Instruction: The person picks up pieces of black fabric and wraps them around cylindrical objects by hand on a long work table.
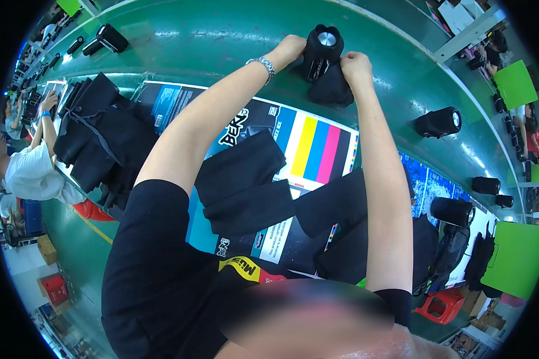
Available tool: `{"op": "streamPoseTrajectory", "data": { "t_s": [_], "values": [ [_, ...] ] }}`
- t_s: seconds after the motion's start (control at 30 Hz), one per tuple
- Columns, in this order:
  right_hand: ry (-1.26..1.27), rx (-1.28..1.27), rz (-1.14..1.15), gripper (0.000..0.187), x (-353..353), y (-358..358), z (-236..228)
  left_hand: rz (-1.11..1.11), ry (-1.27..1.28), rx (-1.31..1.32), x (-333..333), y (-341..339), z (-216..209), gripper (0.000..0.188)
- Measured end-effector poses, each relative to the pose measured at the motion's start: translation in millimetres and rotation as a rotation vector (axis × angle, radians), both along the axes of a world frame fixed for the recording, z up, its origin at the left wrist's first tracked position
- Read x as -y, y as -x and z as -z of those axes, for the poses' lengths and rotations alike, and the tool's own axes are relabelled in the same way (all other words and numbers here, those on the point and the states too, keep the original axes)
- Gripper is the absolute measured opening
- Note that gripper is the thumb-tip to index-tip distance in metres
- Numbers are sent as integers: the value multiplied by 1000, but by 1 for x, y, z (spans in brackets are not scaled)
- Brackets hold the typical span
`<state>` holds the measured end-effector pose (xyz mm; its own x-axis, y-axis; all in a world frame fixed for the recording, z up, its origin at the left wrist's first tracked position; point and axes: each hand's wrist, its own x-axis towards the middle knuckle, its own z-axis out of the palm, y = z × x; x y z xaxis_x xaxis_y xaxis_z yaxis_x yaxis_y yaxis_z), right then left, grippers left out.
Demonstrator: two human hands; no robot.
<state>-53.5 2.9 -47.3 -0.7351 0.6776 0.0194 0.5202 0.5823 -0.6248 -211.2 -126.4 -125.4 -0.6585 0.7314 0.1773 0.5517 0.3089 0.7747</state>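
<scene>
While both arms stretch forward to about twelve o'clock, the left hand (288, 49) and the right hand (354, 63) meet at a black cylinder speaker (322, 48) that stands on the green counter (221, 42). A black cloth pouch (331, 87) hangs around the lower part of the speaker, and its silver round end is not yet covered. The grip of the left hand is closed on the side of the speaker, at nine o'clock from it. The grip of the right hand is closed on the edge of the pouch, at four o'clock from the speaker.

I judge that the pouch is being fitted around the speaker. To do it well, the left hand should keep the speaker steady while the right hand moves the cloth evenly, so that the mouth of the pouch does not fold under or catch on the rim.

Nearer to the body, folded black pouches (242, 182) lie on a printed sheet (317, 143) with colour bars. More pouches lie in a pile (96, 131) at nine o'clock. Other speakers (440, 122) stand at two and three o'clock, well apart from the hands. Another person (30, 170) works at the far left.
</scene>
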Motion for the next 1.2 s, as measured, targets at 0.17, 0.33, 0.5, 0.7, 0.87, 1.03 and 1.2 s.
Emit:
{"op": "streamPoseTrajectory", "data": {
  "t_s": [0.17, 0.33, 0.5, 0.7, 0.87, 1.03, 1.2],
  "values": [
    [-31, 4, -38, 24, -32, -20, 17, -64, 116, -1062, -25, -13, 24, 23],
    [-132, 3, -105, 23, -42, -26, 26, -16, 371, -764, -44, -10, 35, 20],
    [-183, -36, -147, 30, -31, -26, 45, -49, 244, -705, -33, -2, 67, 25],
    [-232, 43, -120, 32, -77, -48, 74, -44, 178, -654, -61, -51, 47, 26],
    [-194, 35, -84, 25, -21, -35, 33, -284, -50, -671, -32, -29, 36, 30],
    [-281, 70, -59, 24, -38, -54, 40, -232, -590, 284, -48, -101, -52, 39],
    [-307, -80, -8, 35, -37, -75, 29, 142, -51, -494, -19, -153, -157, 35]
  ]
}}
